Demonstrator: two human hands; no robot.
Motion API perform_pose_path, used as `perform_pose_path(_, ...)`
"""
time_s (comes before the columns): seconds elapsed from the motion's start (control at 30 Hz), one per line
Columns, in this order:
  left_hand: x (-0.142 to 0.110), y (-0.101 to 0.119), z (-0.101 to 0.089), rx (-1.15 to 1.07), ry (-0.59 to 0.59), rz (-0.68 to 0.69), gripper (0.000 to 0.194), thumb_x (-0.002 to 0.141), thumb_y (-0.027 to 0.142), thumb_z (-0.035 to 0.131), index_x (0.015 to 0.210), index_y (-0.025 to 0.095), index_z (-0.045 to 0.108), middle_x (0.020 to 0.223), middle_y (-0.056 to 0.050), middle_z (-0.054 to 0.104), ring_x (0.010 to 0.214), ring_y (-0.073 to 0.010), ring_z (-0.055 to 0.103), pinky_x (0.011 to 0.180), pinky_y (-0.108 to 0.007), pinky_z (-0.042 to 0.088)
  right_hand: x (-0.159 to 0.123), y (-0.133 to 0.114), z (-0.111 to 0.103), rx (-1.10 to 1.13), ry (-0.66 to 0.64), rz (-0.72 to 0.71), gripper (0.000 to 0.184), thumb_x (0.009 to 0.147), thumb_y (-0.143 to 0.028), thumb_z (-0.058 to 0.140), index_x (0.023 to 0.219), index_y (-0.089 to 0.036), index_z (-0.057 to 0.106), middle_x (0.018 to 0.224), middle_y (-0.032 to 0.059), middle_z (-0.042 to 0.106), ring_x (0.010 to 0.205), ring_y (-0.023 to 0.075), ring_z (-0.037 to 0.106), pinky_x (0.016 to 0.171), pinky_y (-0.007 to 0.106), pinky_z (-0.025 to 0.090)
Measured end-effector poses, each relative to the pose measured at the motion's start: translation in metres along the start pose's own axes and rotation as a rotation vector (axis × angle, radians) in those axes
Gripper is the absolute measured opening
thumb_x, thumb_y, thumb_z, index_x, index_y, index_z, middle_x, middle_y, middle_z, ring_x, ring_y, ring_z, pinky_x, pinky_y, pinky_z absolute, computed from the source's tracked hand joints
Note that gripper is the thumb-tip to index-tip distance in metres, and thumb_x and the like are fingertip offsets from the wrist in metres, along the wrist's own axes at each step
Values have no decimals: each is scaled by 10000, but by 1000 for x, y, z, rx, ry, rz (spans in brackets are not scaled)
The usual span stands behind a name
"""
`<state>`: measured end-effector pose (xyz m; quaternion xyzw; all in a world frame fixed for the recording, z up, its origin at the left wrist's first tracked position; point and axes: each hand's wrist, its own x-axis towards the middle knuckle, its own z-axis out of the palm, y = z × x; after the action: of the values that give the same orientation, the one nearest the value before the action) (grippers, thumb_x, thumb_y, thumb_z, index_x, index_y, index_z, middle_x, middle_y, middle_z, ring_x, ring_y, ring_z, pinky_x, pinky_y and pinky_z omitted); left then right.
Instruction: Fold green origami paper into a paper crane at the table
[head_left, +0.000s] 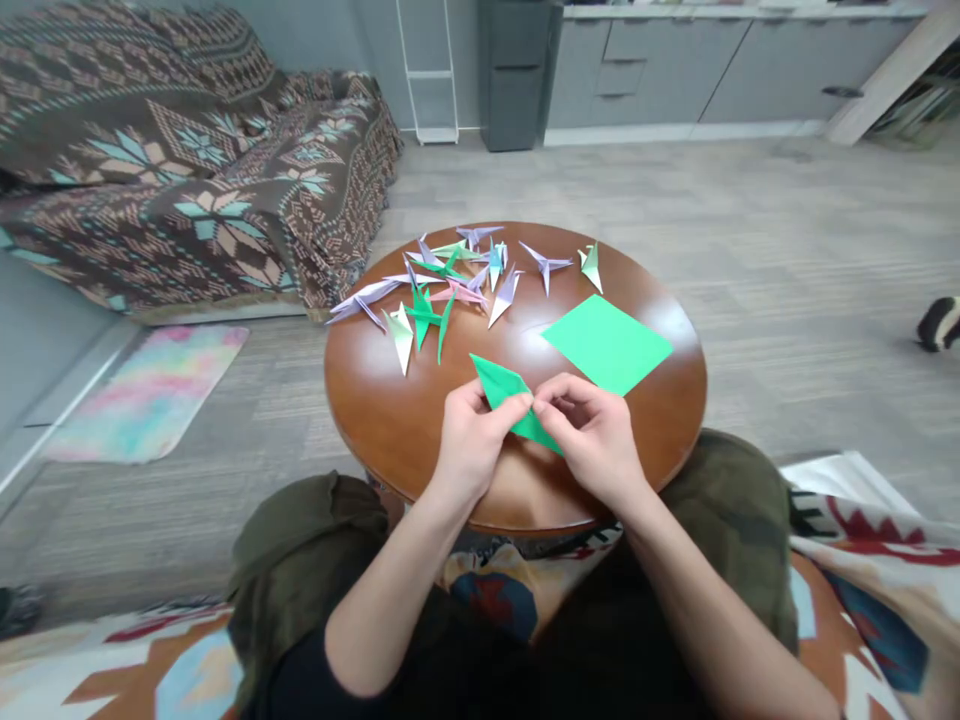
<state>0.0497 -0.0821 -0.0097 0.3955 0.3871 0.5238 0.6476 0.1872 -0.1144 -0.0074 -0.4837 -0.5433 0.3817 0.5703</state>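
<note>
A partly folded piece of green origami paper is held between both hands above the near part of the round table. My left hand grips its left side, thumb on top and fingers underneath. My right hand pinches its upper right edge, with thumb and forefinger close to the left thumb. The fingers partly cover the paper, so its full fold is hidden. Just beyond my right hand lies a flat green paper sheet. Folded paper cranes in purple, green, pink and white sit in a cluster toward the far left.
The brown round table stands before my knees. A purple crane and a pale green crane sit apart near the far edge. A sofa with a patterned cover is at the left; grey cabinets line the back.
</note>
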Motion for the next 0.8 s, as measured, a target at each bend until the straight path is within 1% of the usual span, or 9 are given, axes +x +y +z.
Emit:
perform_pose_path(0.17, 6, 7, -5, -12, 21, -12, 170, 651, 253, 873, 683, 161, 733, 677, 5, 683, 628, -121, 573, 632, -253, 472, -2, 1, -2, -40, -31, -32, 109, 877, -183, 670, 785, -230, 634, 786, 1, 651, 738, 170, 611, 695, 303, 510)
perform_pose_path(0.27, 14, 20, -19, -5, 28, 85, 126, 687, 250, 858, 705, 191, 748, 707, 8, 682, 647, -127, 576, 645, -255, 471, -1, 0, -7, -103, -83, -69, 132, 868, -135, 649, 782, -233, 624, 793, 0, 652, 749, 172, 619, 701, 304, 504)
perform_pose_path(0.33, 17, 31, -30, 107, 41, 207, 99, 739, 265, 840, 734, 209, 758, 745, 0, 694, 698, -147, 602, 702, -272, 489, 0, -2, -12, -194, -117, -122, 148, 870, -118, 640, 785, -237, 621, 794, 3, 663, 755, 179, 626, 717, 317, 504)
perform_pose_path(0.4, 16, 42, -37, 395, -31, 368, 80, 796, 279, 832, 847, 228, 797, 882, -35, 761, 852, -208, 669, 839, -328, 517, 2, -5, -16, -304, -169, -201, 157, 877, -107, 639, 800, -242, 619, 808, 11, 683, 763, 187, 637, 740, 333, 507)
perform_pose_path(0.47, 13, 49, -39, 720, -218, 494, 102, 802, 254, 841, 901, 249, 817, 972, -54, 795, 989, -265, 683, 958, -387, 497, 4, -7, -18, -399, -223, -282, 161, 897, -107, 635, 821, -246, 614, 823, 19, 693, 772, 193, 646, 745, 341, 510)
perform_pose_path(0.53, 9, 51, -37, 910, -386, 552, 38, 846, 229, 796, 869, 259, 804, 942, -49, 804, 993, -278, 678, 958, -410, 481, 4, -9, -19, -465, -251, -343, 164, 922, -114, 625, 833, -250, 602, 827, 27, 690, 783, 200, 645, 737, 344, 510)
perform_pose_path(0.57, 8, 50, -36, 967, -437, 559, 55, 866, 212, 765, 845, 257, 788, 919, -45, 802, 970, -276, 676, 937, -412, 478, 4, -8, -18, -489, -255, -362, 167, 932, -115, 619, 835, -250, 596, 828, 30, 687, 791, 204, 643, 735, 345, 509)
perform_pose_path(0.63, 7, 47, -33, 1028, -478, 559, 101, 885, 181, 714, 819, 245, 755, 894, -42, 795, 922, -265, 669, 888, -406, 472, 3, -7, -17, -516, -262, -379, 172, 940, -115, 617, 838, -249, 585, 829, 34, 683, 799, 207, 638, 736, 348, 509)
perform_pose_path(0.8, 8, 43, -32, 1075, -486, 544, 95, 841, 145, 689, 791, 227, 692, 856, -40, 771, 861, -248, 657, 842, -391, 465, 2, -5, -16, -510, -280, -364, 172, 929, -108, 616, 838, -249, 576, 826, 29, 673, 786, 203, 632, 732, 345, 500)
